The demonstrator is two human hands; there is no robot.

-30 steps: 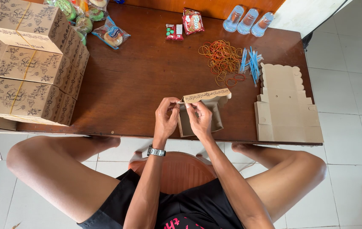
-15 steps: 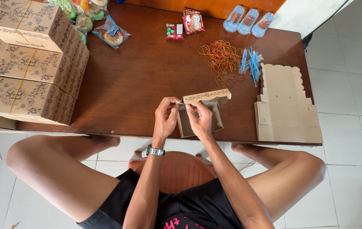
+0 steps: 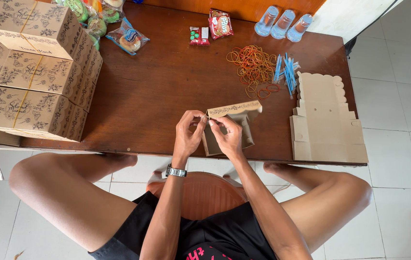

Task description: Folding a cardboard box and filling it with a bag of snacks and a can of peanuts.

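Note:
A small brown cardboard box (image 3: 244, 126), partly folded up, stands at the near edge of the dark wooden table (image 3: 157, 91). My left hand (image 3: 189, 132) pinches the box's left corner flap with thumb and fingers. My right hand (image 3: 228, 136) grips the same corner from the other side, fingertips almost touching the left hand's. The box's printed side panel stands upright behind my fingers. A watch is on my left wrist.
Several folded printed boxes (image 3: 32, 72) are stacked at the left. A pile of flat box blanks (image 3: 326, 125) lies at the right. Rubber bands (image 3: 252, 67), blue straws (image 3: 287, 72), three water cups (image 3: 282, 23) and wrapped snacks (image 3: 128, 38) sit farther back.

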